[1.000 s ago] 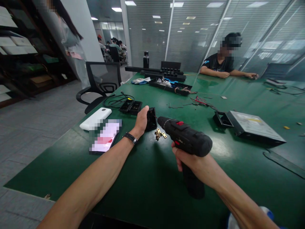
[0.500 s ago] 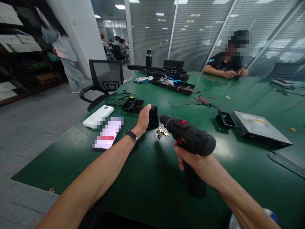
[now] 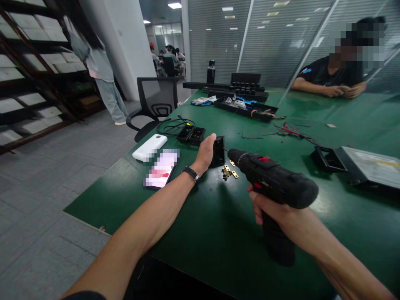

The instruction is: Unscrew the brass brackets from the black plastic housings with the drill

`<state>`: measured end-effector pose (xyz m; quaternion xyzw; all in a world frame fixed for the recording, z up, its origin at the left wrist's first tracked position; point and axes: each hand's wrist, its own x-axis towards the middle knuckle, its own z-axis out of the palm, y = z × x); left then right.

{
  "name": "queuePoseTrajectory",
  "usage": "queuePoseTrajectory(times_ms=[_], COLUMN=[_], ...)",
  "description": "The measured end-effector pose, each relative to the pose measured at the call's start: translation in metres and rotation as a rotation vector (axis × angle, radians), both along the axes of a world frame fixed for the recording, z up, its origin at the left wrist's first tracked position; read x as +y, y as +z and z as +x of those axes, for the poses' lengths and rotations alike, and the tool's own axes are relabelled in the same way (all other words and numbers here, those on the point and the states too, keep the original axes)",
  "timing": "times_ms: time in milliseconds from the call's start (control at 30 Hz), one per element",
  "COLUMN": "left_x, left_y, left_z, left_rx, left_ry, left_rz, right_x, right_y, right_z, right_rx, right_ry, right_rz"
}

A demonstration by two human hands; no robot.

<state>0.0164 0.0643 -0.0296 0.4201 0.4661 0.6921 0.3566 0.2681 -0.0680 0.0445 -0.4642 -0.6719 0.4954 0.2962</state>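
My left hand (image 3: 205, 153) is closed around the left side of a small black open box (image 3: 219, 152), which stands on the green table (image 3: 200, 233). In my right hand (image 3: 278, 212) is a black cordless drill (image 3: 271, 175) with red marks, held by its grip. The drill points left, and its thin bit reaches the box's open side; whether the tip touches anything inside cannot be made out. Small brass-coloured metal pieces (image 3: 230, 171) lie on the table just below the box and the drill's chuck.
Left of my hand lie a phone (image 3: 161, 168), a white power bank (image 3: 150, 147), black boxes (image 3: 191, 135) and a cable. Behind are a tray (image 3: 245, 109) and black bars. A black frame (image 3: 328, 159) and metal case (image 3: 371, 171) sit right. A person sits at the far right.
The view has turned left, so most things appear farther right. My left hand still holds the box, and the drill remains in my right hand with its bit at the box.
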Motion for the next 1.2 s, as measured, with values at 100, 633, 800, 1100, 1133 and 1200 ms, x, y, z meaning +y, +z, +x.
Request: queuePoseTrajectory(times_ms=[100,633,800,1100,1133,1200], left_x=[-0.001,0.001,0.001,-0.001,-0.001,-0.001], left_y=[0.002,0.002,0.003,0.004,0.004,0.005], left_z=[0.000,-0.002,-0.001,0.000,0.000,0.000], left_rx=[0.026,0.009,-0.019,-0.052,-0.054,-0.055], left_ry=[0.008,0.030,0.020,-0.014,-0.024,-0.027], left_rz=[-0.010,0.015,-0.008,-0.021,-0.025,-0.030], right_x=[0.000,-0.006,-0.006,-0.006,-0.006,-0.006], right_y=[0.001,0.018,0.018,0.016,0.016,0.016], right_z=[0.001,-0.004,-0.003,-0.003,-0.003,-0.003], right_rx=[-0.005,0.038,0.013,0.050,0.050,0.044], right_ry=[0.032,0.078,0.091,0.059,0.057,0.058], right_rz=[-0.004,-0.033,-0.029,-0.046,-0.049,-0.047])
